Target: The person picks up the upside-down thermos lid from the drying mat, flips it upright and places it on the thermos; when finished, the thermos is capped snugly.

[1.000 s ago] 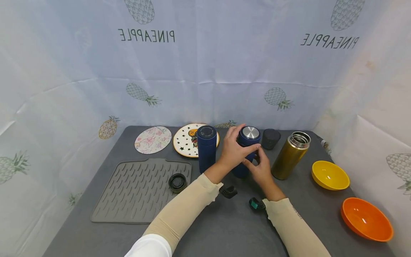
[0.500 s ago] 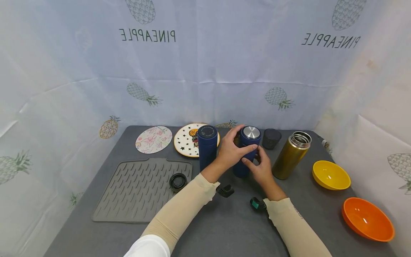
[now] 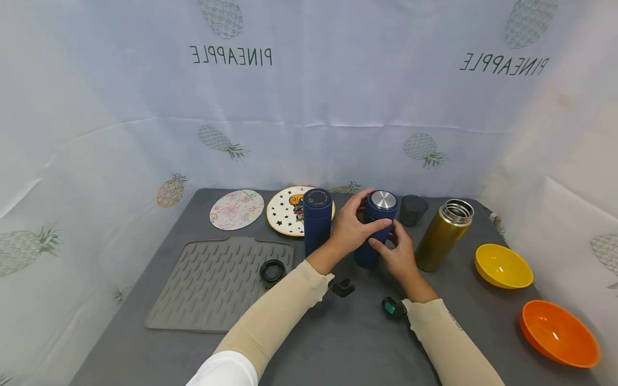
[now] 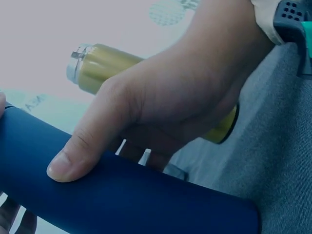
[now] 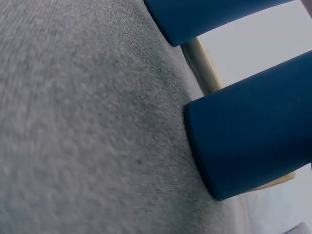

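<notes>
A dark blue thermos (image 3: 368, 252) with a silver-topped lid (image 3: 384, 200) stands upright on the table between my hands. My left hand (image 3: 348, 228) grips its upper part, fingers reaching behind the lid and thumb across the front. Lower down, my right hand (image 3: 399, 256) holds the body; its thumb lies along the blue side in the left wrist view. The far fingers are partly hidden behind the thermos. Just left of my left hand is a second blue thermos (image 3: 316, 230) with a dark top. A gold thermos (image 3: 441, 238), open at its steel mouth, stands right of my right hand.
A grey drying mat (image 3: 207, 289) at left bears a black round lid (image 3: 272, 272). Behind are a floral oval plate (image 3: 236, 209), a starred plate (image 3: 282, 214) and a dark cup (image 3: 412, 209). Yellow (image 3: 504, 266) and orange (image 3: 559, 333) bowls sit at right.
The left hand's fingers shift slightly around the top of the thermos, while the right hand keeps hold of the body. The head view has swung slightly, moving the scene a little rightward.
</notes>
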Tool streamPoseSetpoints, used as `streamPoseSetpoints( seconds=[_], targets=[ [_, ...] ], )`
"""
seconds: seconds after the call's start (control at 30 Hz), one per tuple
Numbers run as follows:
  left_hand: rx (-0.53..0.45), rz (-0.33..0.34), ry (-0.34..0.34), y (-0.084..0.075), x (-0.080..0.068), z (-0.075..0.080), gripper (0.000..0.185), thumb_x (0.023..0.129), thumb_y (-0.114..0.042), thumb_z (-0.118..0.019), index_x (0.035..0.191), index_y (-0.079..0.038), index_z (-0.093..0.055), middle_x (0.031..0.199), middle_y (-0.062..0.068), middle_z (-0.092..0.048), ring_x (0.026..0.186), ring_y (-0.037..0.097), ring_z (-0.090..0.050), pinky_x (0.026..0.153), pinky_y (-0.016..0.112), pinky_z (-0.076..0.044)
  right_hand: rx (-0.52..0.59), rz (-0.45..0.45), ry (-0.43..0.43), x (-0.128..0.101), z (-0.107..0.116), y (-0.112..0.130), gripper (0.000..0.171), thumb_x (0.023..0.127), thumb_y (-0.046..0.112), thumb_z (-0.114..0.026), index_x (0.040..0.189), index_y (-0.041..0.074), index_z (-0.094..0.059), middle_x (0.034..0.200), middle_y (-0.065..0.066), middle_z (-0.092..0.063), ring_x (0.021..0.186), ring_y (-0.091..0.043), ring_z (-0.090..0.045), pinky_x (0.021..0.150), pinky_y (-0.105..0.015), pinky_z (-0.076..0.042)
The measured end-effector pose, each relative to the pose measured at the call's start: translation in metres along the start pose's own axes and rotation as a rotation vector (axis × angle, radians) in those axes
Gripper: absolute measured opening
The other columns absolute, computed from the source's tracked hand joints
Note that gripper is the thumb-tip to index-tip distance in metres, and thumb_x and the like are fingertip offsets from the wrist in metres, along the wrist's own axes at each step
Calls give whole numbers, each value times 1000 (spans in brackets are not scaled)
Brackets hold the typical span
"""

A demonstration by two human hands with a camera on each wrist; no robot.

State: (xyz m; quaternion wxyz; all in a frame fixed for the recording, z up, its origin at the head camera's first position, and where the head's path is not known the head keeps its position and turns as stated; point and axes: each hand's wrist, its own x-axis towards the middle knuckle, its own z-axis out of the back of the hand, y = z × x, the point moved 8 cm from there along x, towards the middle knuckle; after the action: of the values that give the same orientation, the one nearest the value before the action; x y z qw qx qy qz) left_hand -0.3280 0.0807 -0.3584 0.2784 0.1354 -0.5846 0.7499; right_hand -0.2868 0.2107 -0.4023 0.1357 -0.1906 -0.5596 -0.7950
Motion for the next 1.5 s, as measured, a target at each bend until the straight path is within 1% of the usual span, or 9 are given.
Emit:
streamPoseSetpoints(
  seconds=[0.27, 0.4, 0.57, 0.77, 0.93, 1.13, 1.3, 1.4, 1.5],
  targets=[
    [14, 10, 40, -4, -1, 2, 75, 83, -29, -80, 147, -19, -42, 126, 4, -56, 109, 11, -57, 88, 27, -50, -57, 6, 53, 8, 1, -38, 66, 86, 21, -77, 142, 8, -44, 134, -12, -54, 118, -31, -54, 97, -56, -42],
    [40, 19, 69, -4, -3, 5, 78, 84, -29, -79, 148, -15, -38, 128, 5, -55, 109, 14, -58, 88, 29, -50, -83, 5, 82, 12, 0, -39, 68, 85, 22, -78, 142, 8, -43, 134, -13, -53, 118, -33, -54, 97, -56, -42],
    [96, 27, 109, -3, -13, 8, 79, 86, -31, -76, 150, -11, -35, 131, 6, -52, 110, 15, -56, 91, 30, -48, -116, -10, 93, 12, 4, -28, 70, 85, 17, -77, 144, 4, -40, 133, -17, -53, 115, -35, -55, 96, -55, -43],
    [143, 42, 209, -1, -38, 17, 81, 87, -39, -74, 152, -17, -30, 138, 5, -48, 121, 18, -51, 96, 35, -46, -127, 39, 65, 8, 15, 1, 71, 85, 4, -75, 144, -6, -36, 129, -27, -52, 111, -42, -55, 93, -59, -43],
    [209, 12, 313, -7, -61, 33, 73, 89, -39, -72, 150, -20, -36, 138, 0, -49, 118, 13, -54, 96, 32, -45, -174, 98, 26, 8, 28, -5, 72, 82, 3, -79, 144, 2, -42, 127, -18, -56, 110, -33, -58, 94, -42, -48],
    [239, -44, 443, -14, -88, 59, 54, 89, -31, -73, 137, -16, -54, 121, -3, -62, 107, 7, -59, 92, 31, -48, -287, 266, -5, -2, 46, 15, 71, 76, 3, -83, 139, 7, -50, 124, -11, -60, 106, -27, -60, 92, -15, -42],
    [359, -58, 502, -13, -105, 84, 42, 90, -29, -72, 128, -13, -63, 114, -4, -65, 102, 7, -60, 87, 33, -50, -323, 443, -139, -15, 76, 42, 56, 80, 21, -83, 127, 1, -60, 114, -14, -65, 100, -16, -61, 93, -14, -41],
    [433, -57, 499, -5, -112, 102, 40, 90, -29, -72, 125, -11, -65, 115, -1, -66, 101, 10, -61, 86, 37, -51, -225, 545, -314, -25, 101, 61, 51, 83, 29, -79, 113, -9, -65, 101, -22, -66, 93, -10, -61, 90, -16, -44],
    [524, -46, 487, 8, -119, 120, 40, 90, -32, -72, 123, -10, -65, 115, 1, -66, 102, 12, -61, 87, 38, -50, -81, 571, -503, -36, 128, 71, 43, 83, 17, -78, 104, -18, -63, 94, -26, -65, 87, -11, -63, 86, -18, -47]
  ],
)
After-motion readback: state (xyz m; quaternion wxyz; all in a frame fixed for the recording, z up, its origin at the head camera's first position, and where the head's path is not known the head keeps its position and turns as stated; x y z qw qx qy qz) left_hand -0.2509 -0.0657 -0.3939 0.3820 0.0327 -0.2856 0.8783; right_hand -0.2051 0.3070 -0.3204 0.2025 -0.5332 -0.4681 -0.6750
